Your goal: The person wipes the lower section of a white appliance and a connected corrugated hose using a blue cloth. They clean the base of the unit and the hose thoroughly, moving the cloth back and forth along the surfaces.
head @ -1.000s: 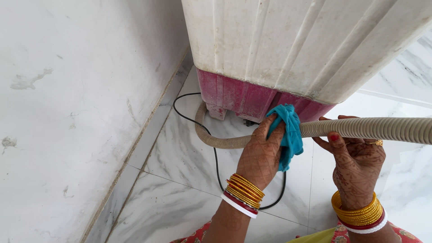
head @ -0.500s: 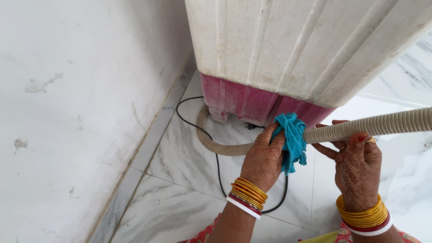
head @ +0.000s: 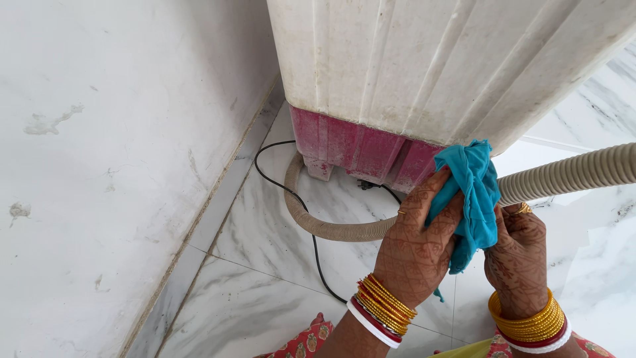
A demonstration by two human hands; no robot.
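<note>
A beige ribbed hose [head: 331, 229] curves out from under a white washing machine [head: 424, 66] with a pink base [head: 351, 147] and runs off to the right. My left hand [head: 417, 245] grips a teal cloth [head: 472, 192] wrapped around the hose. Just to its right, my right hand [head: 520, 255] holds the hose from below, fingers curled around it behind the cloth. Both wrists wear gold and red bangles.
A black cable [head: 291, 192] loops over the marble floor [head: 245, 292] under the hose. A white wall [head: 99, 166] stands close on the left, meeting the floor along a skirting line. The machine fills the upper middle.
My left hand has slid the teal cloth to the right along the hose, up against my right hand. The hose sits slightly higher.
</note>
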